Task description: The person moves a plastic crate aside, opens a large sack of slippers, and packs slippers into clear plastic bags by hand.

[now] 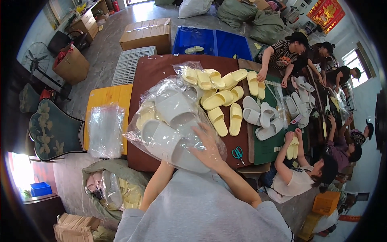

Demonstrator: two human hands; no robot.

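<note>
Clear plastic bag (161, 121) holding grey slippers (171, 109) lies on the brown bench (151, 68); right hand (209, 147) rests spread flat upon it, left hand hidden beneath, state indiscernible. Yellow slippers (223, 107) lie just beside.

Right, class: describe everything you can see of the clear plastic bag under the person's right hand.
The plastic bag is clear, thin and crinkled, with glossy folds. It lies on the brown table, at its near edge, and holds pale grey slippers, with yellowish ones showing at its left side. The right hand rests flat on top of it, fingers spread. The left hand is hidden behind the bag, so its contact cannot be told.
</note>
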